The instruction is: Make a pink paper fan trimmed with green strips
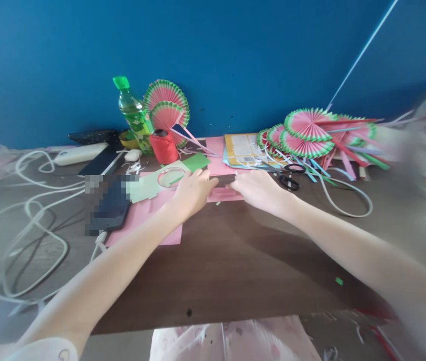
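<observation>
My left hand (195, 193) and my right hand (255, 187) face each other over the middle of the table, fingers curled inward. Between them runs a narrow strip of pink paper (226, 194), with both hands closed on its ends; the exact grip of the fingertips is partly hidden. A round roll of clear tape (171, 177) lies beside my left hand on pale green paper (143, 188). Under that, a pink sheet (166, 235) spreads toward me. Black-handled scissors (290, 182) lie right of my right hand.
A green-capped bottle (134, 113), a red thread spool (164, 147) and pleated pink-and-green paper fans (168, 105) stand by the blue wall. More fans (306, 133) pile up at right. A phone (110, 208) and looping white cables (64, 245) occupy the left.
</observation>
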The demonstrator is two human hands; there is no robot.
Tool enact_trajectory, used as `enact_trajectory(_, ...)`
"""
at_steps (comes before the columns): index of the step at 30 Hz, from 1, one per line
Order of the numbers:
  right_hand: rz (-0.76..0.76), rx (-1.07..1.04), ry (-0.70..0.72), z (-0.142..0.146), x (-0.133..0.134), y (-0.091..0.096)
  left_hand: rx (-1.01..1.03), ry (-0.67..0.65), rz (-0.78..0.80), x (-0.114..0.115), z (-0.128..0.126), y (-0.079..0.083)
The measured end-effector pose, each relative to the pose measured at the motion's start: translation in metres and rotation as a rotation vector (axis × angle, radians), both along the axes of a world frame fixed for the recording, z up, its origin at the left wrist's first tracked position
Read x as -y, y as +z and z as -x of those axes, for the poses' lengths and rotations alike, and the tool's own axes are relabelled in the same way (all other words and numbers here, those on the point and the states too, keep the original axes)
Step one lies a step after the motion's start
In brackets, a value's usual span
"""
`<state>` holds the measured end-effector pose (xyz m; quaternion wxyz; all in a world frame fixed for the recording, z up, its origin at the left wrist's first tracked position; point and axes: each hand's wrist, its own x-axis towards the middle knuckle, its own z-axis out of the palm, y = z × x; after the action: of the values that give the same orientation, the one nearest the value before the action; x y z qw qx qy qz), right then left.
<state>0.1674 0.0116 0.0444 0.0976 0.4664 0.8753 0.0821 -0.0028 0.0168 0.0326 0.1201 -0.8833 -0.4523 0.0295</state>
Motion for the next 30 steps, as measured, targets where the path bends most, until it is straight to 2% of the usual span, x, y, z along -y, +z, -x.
enact_trajectory(4, 0.02, -0.095, -0.015, -0.011, -0.014, -0.006, 0.172, 0.005, 0.15, -0.01, 0.006, -0.004)
enact_trajectory(7, 0.051, -0.175, -0.025, -0.015, -0.016, -0.007, 0.292, 0.081, 0.285, -0.014, 0.01, -0.002)
enact_trajectory(10, 0.038, -0.207, -0.012, -0.014, -0.013, -0.004, 0.357, 0.153, 0.428, -0.014, 0.013, 0.006)
enact_trajectory(15, 0.007, -0.27, 0.021, -0.014, -0.01, -0.001, 0.392, 0.143, 0.553, -0.019, 0.018, 0.01)
enact_trajectory(20, 0.119, -0.402, 0.059, -0.019, -0.016, -0.003, 0.413, 0.121, 0.617, -0.023, 0.02, 0.011)
enact_trajectory(30, 0.457, -0.562, 0.066, -0.031, -0.028, 0.001, 0.425, 0.08, 0.596, -0.017, 0.019, 0.023)
